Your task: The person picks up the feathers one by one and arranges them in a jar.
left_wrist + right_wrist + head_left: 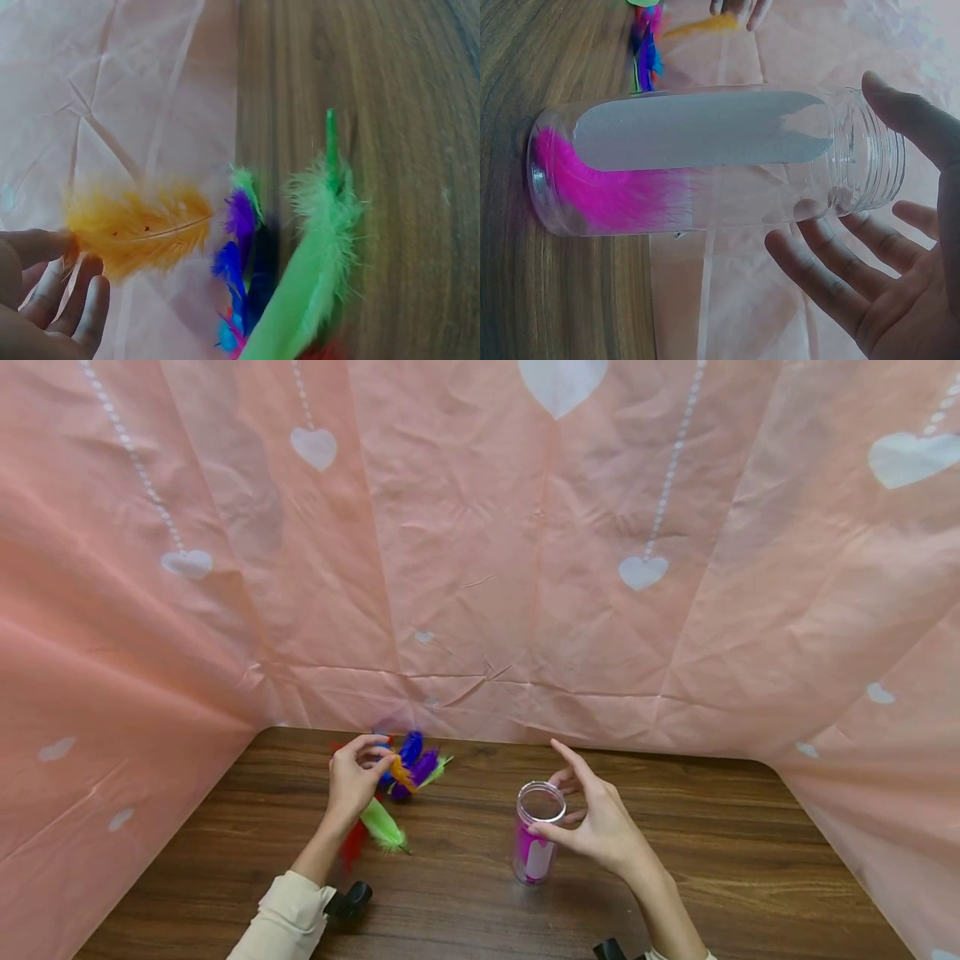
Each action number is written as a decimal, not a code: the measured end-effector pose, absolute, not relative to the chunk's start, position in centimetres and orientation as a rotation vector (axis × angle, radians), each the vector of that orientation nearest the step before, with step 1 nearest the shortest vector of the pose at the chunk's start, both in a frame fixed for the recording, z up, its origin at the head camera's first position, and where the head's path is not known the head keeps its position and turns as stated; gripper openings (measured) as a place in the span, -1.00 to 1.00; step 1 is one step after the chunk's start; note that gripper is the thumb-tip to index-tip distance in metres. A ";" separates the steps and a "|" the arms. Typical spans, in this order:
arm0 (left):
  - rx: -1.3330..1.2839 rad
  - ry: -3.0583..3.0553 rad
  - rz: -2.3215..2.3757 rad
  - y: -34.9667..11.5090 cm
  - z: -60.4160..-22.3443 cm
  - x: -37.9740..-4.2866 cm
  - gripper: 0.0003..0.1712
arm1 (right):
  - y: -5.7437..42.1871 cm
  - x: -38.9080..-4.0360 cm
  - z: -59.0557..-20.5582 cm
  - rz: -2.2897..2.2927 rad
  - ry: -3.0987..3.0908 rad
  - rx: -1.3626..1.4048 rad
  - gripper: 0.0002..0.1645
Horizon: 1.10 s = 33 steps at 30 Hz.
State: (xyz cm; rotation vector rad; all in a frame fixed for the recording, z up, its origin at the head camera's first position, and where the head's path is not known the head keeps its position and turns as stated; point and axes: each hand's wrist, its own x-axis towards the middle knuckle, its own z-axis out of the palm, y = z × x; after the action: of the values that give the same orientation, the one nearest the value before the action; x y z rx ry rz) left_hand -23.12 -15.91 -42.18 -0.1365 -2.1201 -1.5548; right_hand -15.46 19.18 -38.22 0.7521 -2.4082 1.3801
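- Head view: from where I stand, a person's left hand [354,777] pinches an orange feather [402,774] between thumb and fingers, over the brown table [465,893].
- That feather is at about ten o'clock from the glass jar [522,847], just beside a cluster of blue, purple and other feathers [425,766].
- Nearer the left wrist, a light green feather [384,824] lies at nine o'clock from the jar, a blurred red feather [352,845] next to it.
- The jar stands upright and lidless; the right hand [603,820], at three o'clock from it, has its fingers spread loosely around the neck, ungripped. I cannot tell how firmly they touch the glass.
- Left wrist view: the orange feather stretches from the fingertips toward three o'clock.
- Right wrist view: the jar appears sideways, mouth toward three o'clock. A bright pink feather [622,199] sits inside near its base, and a pale label [697,131] runs along its side.
- Pink cloth [465,527] printed with white hearts hangs at twelve o'clock, behind the table.
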 end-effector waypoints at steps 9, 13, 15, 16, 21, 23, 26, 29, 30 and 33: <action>-0.107 -2.026 -1.756 -15.8 -41.1 -23.1 -0.73 | 19.2 -15.6 -38.2 1.372 -2.403 0.748 0.31; -0.100 -2.046 -1.705 -16.0 -41.0 -23.2 -0.73 | 19.1 -15.6 -38.2 1.375 -2.403 0.747 0.31; -0.102 -2.049 -1.693 -16.1 -41.0 -23.2 -0.73 | 19.1 -15.6 -38.2 1.379 -2.404 0.747 0.31; -0.103 -2.047 -1.692 -16.2 -41.0 -23.3 -0.73 | 19.1 -15.6 -38.2 1.380 -2.405 0.747 0.31; -0.098 -2.032 -1.713 -16.1 -40.7 -23.0 -0.75 | 19.0 -15.6 -38.2 1.381 -2.409 0.748 0.31; -0.102 -2.033 -1.732 -15.9 -40.4 -22.8 -0.75 | 19.0 -15.6 -38.2 1.379 -2.409 0.746 0.31; -0.113 -2.039 -1.764 -15.5 -39.9 -22.5 -0.75 | 19.0 -15.6 -38.2 1.373 -2.407 0.743 0.31; -0.128 -2.049 -1.789 -15.0 -39.4 -22.4 -0.76 | 19.0 -15.6 -38.2 1.372 -2.404 0.743 0.32; -0.131 -2.051 -1.799 -14.8 -39.2 -22.4 -0.76 | 19.0 -15.7 -38.2 1.370 -2.403 0.746 0.32; -0.149 -2.046 -1.842 -14.4 -38.8 -22.3 -0.75 | 18.9 -15.7 -38.1 1.378 -2.398 0.748 0.32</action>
State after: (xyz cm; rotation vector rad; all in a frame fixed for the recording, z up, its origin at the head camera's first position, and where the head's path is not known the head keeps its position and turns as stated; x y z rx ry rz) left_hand -22.32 -14.44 -38.81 -0.1494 -2.0464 -1.8418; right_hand -15.70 18.93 -38.11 0.7485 -2.3984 1.3776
